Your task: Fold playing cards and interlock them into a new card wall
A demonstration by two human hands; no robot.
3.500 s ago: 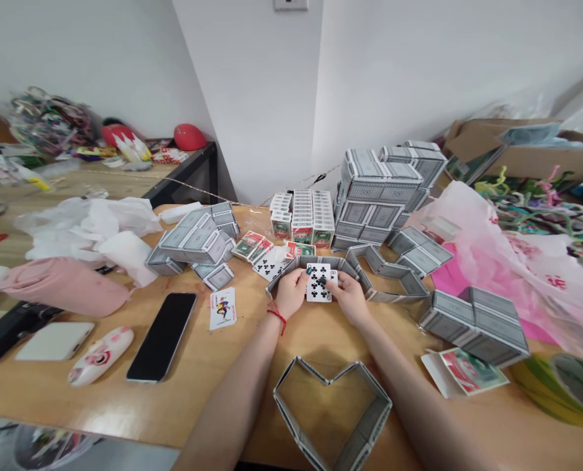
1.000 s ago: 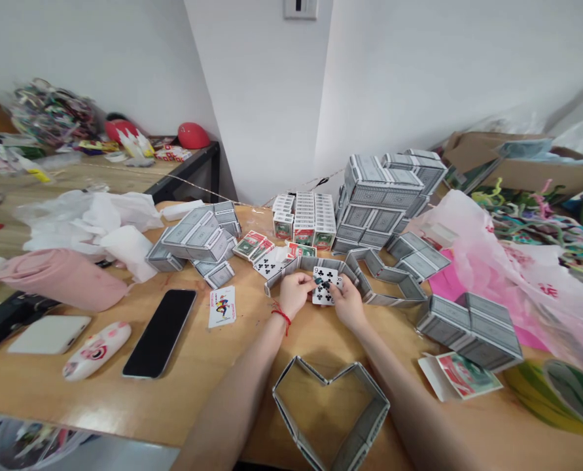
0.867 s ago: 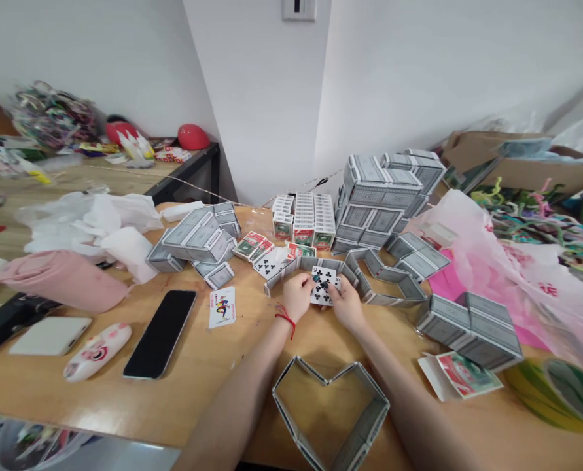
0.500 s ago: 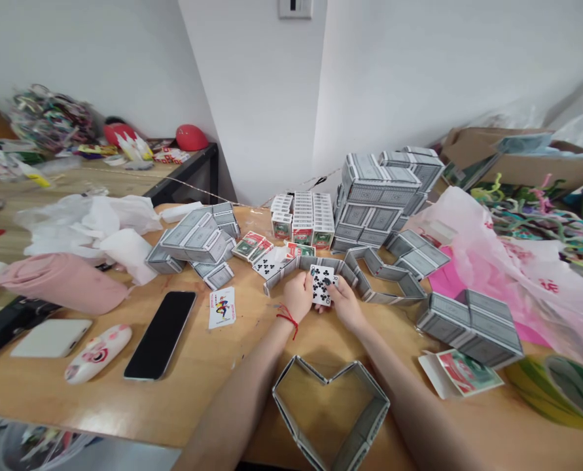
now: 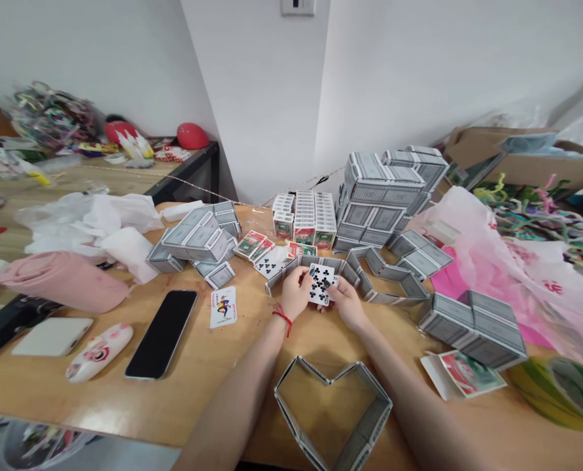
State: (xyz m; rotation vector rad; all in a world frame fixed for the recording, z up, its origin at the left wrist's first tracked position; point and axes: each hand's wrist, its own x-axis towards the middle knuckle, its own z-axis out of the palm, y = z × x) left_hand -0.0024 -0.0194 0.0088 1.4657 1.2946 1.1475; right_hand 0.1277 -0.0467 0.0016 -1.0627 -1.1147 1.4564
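My left hand (image 5: 295,294) and my right hand (image 5: 349,305) meet over the wooden table (image 5: 197,366), both closed on a small stack of playing cards (image 5: 319,284) whose top card shows black clubs. A red string circles my left wrist. Just behind the cards runs a folded strip of grey card backs (image 5: 379,278) bent into an open outline. Near the table's front edge, between my forearms, stands a heart-shaped outline of folded cards (image 5: 334,412).
A joker card (image 5: 222,306), a black phone (image 5: 162,333), a white power bank (image 5: 52,335) and a pink-and-white case (image 5: 99,350) lie left. Stacked card blocks (image 5: 387,196), boxed decks (image 5: 303,219), another block pile (image 5: 195,243) and a pink bag (image 5: 512,275) crowd the back and right.
My hands stay in place and keep working the card stack; the top card has tilted slightly. The view shifts a little.
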